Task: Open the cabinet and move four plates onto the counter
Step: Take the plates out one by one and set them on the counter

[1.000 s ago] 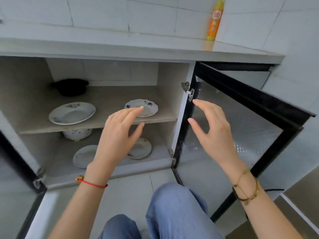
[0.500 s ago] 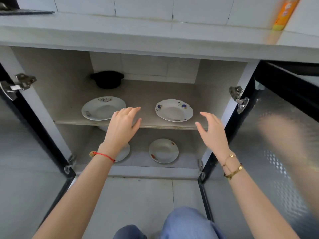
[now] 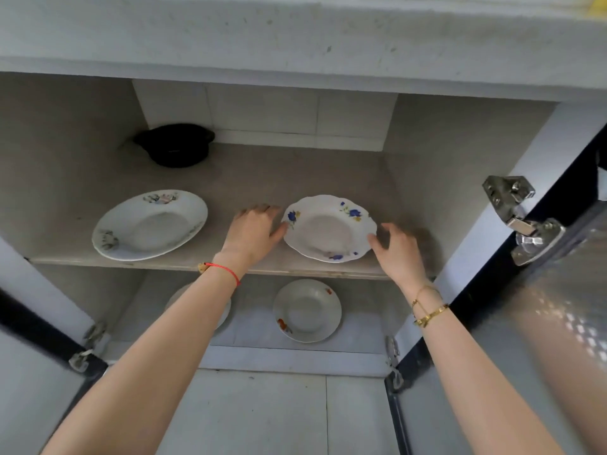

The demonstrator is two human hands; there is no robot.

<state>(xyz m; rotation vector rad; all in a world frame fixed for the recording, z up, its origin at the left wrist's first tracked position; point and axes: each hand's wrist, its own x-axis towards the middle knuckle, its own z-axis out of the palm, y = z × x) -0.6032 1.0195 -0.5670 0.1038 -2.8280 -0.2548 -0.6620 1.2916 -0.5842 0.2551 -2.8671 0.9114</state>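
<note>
One low plate (image 3: 223, 315) hides behind the left arm. Both hands are open around the blue-flower plate (image 3: 329, 228) on the shelf (image 3: 230, 178) — left hand (image 3: 251, 232) touching its rim, right hand (image 3: 399, 249) just beside it, not gripping. The grey cabinet (image 3: 460, 152) stands open under the counter (image 3: 295, 34).

The cabinet (image 3: 427, 178) stood open, with a scalloped blue-flowered plate (image 3: 329, 228) and a larger oval plate (image 3: 149, 224) lying flat on its upper shelf, and two more plates below, one round (image 3: 307, 311), one half hidden (image 3: 221, 318).
</note>
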